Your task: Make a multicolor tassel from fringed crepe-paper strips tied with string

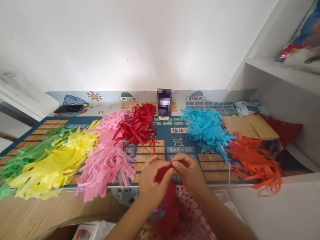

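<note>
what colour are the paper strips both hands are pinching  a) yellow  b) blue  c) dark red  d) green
C, the left hand and right hand pinch dark red paper strips together, and the strips hang down below the hands.

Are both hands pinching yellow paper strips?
No, the left hand and right hand pinch red paper strips; the yellow paper strips lie apart on the desk mat.
</note>
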Demonstrator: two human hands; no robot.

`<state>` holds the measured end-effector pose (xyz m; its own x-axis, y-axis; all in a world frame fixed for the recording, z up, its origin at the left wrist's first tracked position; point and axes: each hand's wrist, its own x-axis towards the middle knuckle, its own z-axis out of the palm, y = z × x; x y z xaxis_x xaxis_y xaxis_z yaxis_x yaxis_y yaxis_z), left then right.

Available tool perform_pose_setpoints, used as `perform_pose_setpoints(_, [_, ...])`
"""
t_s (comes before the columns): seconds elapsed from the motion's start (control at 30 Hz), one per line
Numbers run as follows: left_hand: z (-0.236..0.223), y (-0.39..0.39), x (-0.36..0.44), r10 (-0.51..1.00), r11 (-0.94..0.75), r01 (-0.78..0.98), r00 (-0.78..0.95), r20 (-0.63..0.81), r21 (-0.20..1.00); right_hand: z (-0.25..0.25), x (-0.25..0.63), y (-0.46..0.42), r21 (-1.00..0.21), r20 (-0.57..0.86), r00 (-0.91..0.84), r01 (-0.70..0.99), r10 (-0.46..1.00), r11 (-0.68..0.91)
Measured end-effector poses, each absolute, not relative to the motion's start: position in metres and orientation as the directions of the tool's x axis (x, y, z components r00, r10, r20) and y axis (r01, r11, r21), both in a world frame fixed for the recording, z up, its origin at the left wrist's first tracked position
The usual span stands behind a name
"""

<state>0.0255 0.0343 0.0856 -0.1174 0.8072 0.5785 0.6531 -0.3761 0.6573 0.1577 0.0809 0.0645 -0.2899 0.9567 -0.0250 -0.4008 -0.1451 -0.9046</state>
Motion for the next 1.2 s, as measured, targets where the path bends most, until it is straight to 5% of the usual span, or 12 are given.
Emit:
perform_pose_setpoints(0.27, [0.065, 0.043, 0.024, 0.733, -0.471, 0.667, -0.068, 0.676, 0.577, 0.054, 0.154, 0.083, -0.920, 0.060, -0.209, -0.390, 0.976, -0.027])
perform_pose_setpoints(0.6, [0.068, 0.050, 0.017, 0.879, -0.359, 0.401, -0.157, 0.450, 0.843, 0.051, 0.153, 0.087, -0.900, 0.118, -0.222, -0.436, 0.968, 0.010])
perform_pose_setpoints(0.7, [0.066, 0.057, 0.004, 0.955, -0.269, 0.334, -0.029, 0.295, 0.903, 0.053, 0.160, 0.103, -0.954, 0.181, -0.346, -0.288, 0.921, 0.080])
perform_pose_setpoints(0.77, [0.064, 0.061, -0.006, 0.974, -0.222, 0.313, 0.029, 0.225, 0.923, 0.055, 0.169, 0.128, -0.981, 0.178, -0.435, -0.009, 0.883, 0.194])
perform_pose_setpoints(0.83, [0.063, 0.063, -0.014, 0.983, -0.174, 0.284, -0.012, 0.185, 0.943, 0.057, 0.177, 0.162, -0.829, 0.125, -0.430, 0.450, 0.894, 0.333])
perform_pose_setpoints(0.9, [0.063, 0.064, -0.018, 0.987, -0.133, 0.265, -0.051, 0.152, 0.955, 0.058, 0.183, 0.195, -0.418, 0.057, -0.398, 0.823, 0.916, 0.384])
perform_pose_setpoints(0.97, [0.063, 0.063, -0.018, 0.987, -0.122, 0.292, -0.065, 0.147, 0.949, 0.057, 0.184, 0.219, -0.198, -0.010, -0.395, 0.901, 0.919, 0.385])
perform_pose_setpoints(1.2, [0.057, 0.060, -0.013, 0.979, -0.120, 0.458, -0.092, 0.181, 0.881, 0.057, 0.162, 0.230, 0.009, -0.156, -0.397, 0.915, 0.904, 0.404])
